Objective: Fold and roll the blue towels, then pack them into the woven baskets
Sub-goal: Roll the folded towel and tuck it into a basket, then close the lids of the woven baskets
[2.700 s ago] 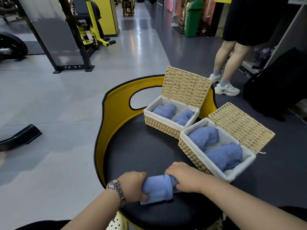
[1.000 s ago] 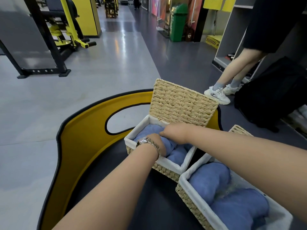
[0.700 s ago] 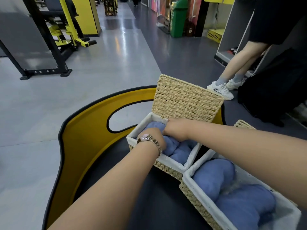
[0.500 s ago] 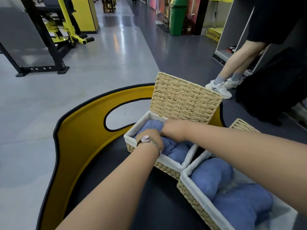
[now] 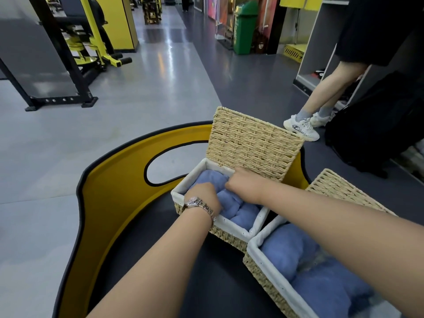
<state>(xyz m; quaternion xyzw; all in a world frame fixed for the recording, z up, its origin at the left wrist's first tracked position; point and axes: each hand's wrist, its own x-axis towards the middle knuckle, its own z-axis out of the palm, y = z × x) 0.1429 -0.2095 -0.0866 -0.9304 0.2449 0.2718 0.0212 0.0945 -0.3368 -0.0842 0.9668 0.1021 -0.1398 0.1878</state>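
Both hands are down inside the far basket at the centre of the frame, pressing on the blue towels packed there. The left hand, with a metal watch on its wrist, is curled over the near rim with its fingers buried in the cloth, so how tightly it holds anything cannot be told. The right hand reaches in from the right, knuckles up, fingers tucked down between the towels at the back of the basket; its hold on them is hidden too. That basket has a white cloth lining, and its woven lid stands open and nearly upright behind it. A second basket sits just beside it at the lower right of the frame, touching or almost touching at the corner, with more rolled blue towels lying in it under the right forearm, and its own lid tipped back. Both baskets rest on a dark round seat with a yellow curved back that has an oval opening cut through it. At the upper right another person's legs in pale trainers stand on the dark floor, and yellow gym machines fill the upper left.
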